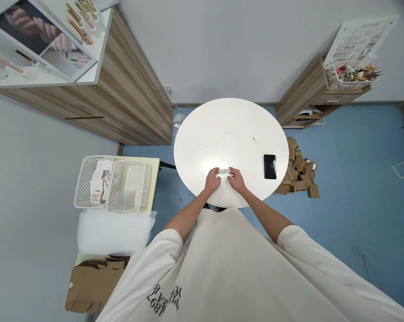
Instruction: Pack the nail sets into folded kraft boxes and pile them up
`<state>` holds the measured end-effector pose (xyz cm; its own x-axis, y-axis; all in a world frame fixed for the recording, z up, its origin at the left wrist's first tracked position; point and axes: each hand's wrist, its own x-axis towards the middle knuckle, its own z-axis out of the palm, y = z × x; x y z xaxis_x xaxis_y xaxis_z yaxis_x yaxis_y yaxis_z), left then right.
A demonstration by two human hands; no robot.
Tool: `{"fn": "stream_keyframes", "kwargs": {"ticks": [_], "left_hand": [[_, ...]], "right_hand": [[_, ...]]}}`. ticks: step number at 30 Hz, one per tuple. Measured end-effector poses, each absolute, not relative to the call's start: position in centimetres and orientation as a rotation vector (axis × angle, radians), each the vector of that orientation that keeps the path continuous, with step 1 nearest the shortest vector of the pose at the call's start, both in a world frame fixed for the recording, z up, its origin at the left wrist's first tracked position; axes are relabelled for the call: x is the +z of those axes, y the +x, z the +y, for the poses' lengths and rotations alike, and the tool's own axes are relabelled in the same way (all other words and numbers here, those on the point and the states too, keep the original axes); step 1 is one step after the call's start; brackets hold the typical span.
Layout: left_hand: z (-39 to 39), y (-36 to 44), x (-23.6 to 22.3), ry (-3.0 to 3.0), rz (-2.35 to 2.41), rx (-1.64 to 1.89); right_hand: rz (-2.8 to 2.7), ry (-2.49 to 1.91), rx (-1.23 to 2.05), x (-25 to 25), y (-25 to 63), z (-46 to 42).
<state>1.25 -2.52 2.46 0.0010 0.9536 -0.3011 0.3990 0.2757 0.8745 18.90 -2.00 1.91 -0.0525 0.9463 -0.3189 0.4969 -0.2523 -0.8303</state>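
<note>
Between my two hands is a small, clear, flat plastic piece [224, 171], held level over the near part of the round white table [229, 120]. My left hand [212, 180] pinches its left end, and my right hand [236, 180] grips the right end. The piece looks like a thin transparent box or lid, too small and pale to tell which. On the table to the right of my right hand lies a black phone-like device [269, 167], apart from both hands.
Left, a side table bears white mesh baskets [94, 179] with cards and clear containers [124, 199], plastic sheets [115, 232] and flattened cardboard [94, 284]. Small brown boxes [300, 170] pile on the floor at right. Wooden cabinets [135, 89] stand behind.
</note>
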Motion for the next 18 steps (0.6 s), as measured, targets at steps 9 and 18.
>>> {"fn": "stream_keyframes", "kwargs": {"ticks": [9, 18], "left_hand": [[-4.2, 0.3, 1.7, 1.361, 1.585, 0.395], [-6.0, -0.1, 1.3, 1.574, 1.525, 0.227]], "right_hand": [[-1.683, -1.864, 1.399, 0.6, 19.7, -3.8], [-1.959, -1.814, 1.317, -0.6, 20.5, -5.0]]}}
